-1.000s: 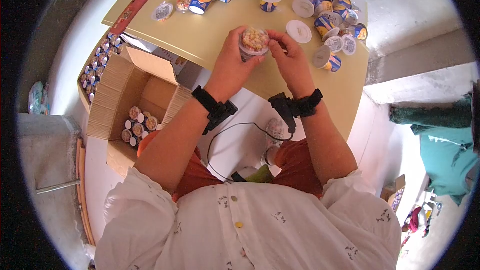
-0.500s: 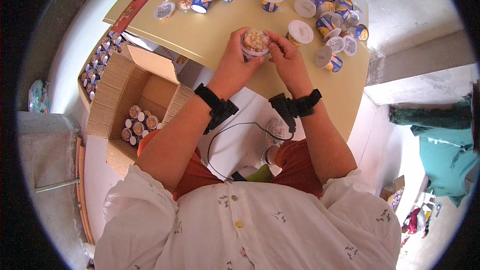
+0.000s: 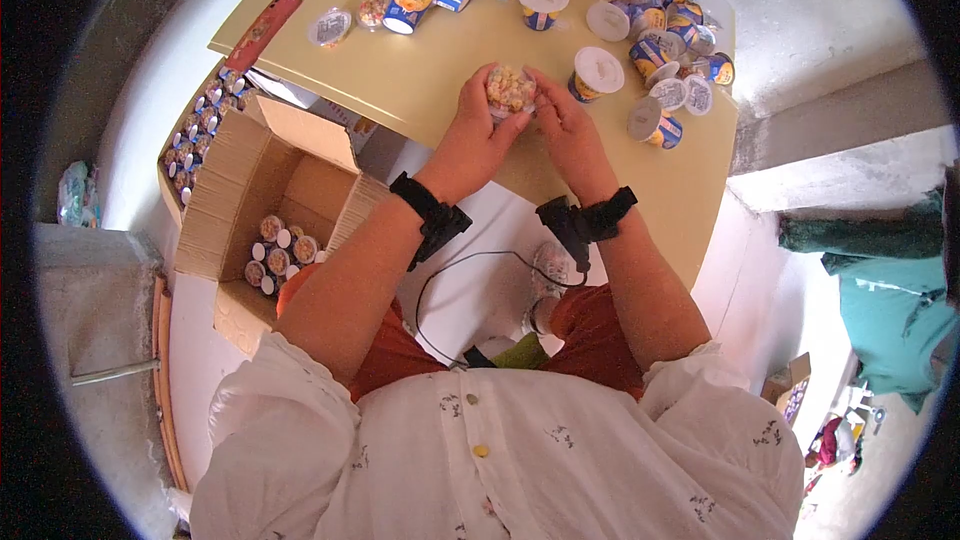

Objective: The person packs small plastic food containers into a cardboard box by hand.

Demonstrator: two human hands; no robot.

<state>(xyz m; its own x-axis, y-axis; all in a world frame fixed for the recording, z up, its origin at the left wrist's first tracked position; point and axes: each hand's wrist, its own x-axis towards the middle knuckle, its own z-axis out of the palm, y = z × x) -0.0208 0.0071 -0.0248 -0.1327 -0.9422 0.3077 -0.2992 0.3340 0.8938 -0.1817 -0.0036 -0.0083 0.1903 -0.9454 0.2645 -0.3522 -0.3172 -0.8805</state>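
Over the near edge of the table, a clear plastic snack cup (image 3: 511, 90) with light-coloured and reddish pieces inside sits between my two hands. My left hand (image 3: 474, 132) wraps round its left side, thumb along the lower edge. On the other side, my right hand (image 3: 570, 128) has its fingers bent together, the tips pressed at the cup's right rim. A blue and yellow paper cup with a white lid (image 3: 599, 70) stands just right of my right hand. Further right, another blue cup (image 3: 668, 130) lies on its side.
Many blue cups and clear tubs (image 3: 650, 20) crowd the table's (image 3: 440, 60) far right. A red phone (image 3: 264, 32) lies at the left edge near a clear lidded tub (image 3: 330, 27). Below stands an open cardboard box (image 3: 215, 180) with several filled cups inside.
The snack cup has turned slightly between my hands. My right fingers have drawn closer together at its rim, while both hands stay in about the same place.
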